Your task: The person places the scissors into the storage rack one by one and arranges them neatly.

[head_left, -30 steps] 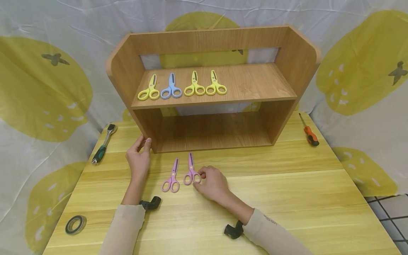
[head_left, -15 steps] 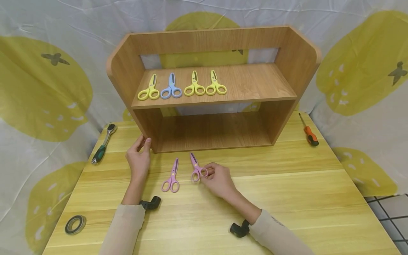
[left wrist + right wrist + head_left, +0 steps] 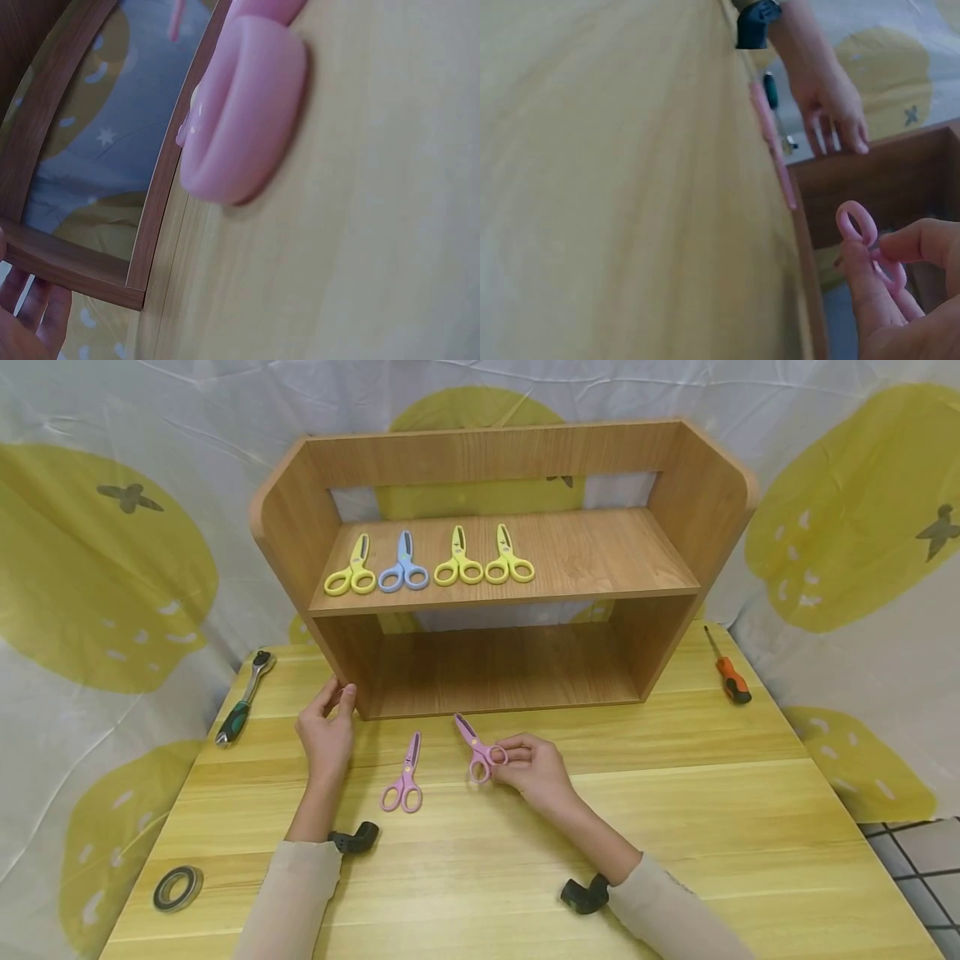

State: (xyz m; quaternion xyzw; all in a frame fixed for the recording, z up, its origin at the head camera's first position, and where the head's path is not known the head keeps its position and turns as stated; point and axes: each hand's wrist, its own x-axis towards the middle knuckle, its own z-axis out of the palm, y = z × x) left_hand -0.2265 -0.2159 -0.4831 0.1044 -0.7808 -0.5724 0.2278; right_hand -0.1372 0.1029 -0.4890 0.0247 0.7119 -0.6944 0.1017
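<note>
My right hand (image 3: 536, 772) pinches one finger loop of a pair of pink scissors (image 3: 475, 745), with the blades pointing up and left just before the shelf's lower front edge. In the right wrist view, thumb and fingers hold the loops of these pink scissors (image 3: 857, 223). My left hand (image 3: 327, 735) grips the lower left side panel of the wooden shelf (image 3: 495, 602), thumb at the front edge and fingers outside. A second pair of pink scissors (image 3: 408, 774) lies on the table between the hands; its loop (image 3: 255, 112) looms large in the left wrist view.
On the upper shelf board lie yellow scissors (image 3: 356, 566), blue scissors (image 3: 405, 564) and two more yellow pairs. A ratchet wrench (image 3: 246, 697) and a ring bearing (image 3: 177, 889) lie at the table's left. An orange-handled screwdriver (image 3: 727, 670) lies at the right.
My right hand has lifted the right-hand pink scissors from the table, tilted them and moved them rightward. The left hand has stayed at the shelf panel.
</note>
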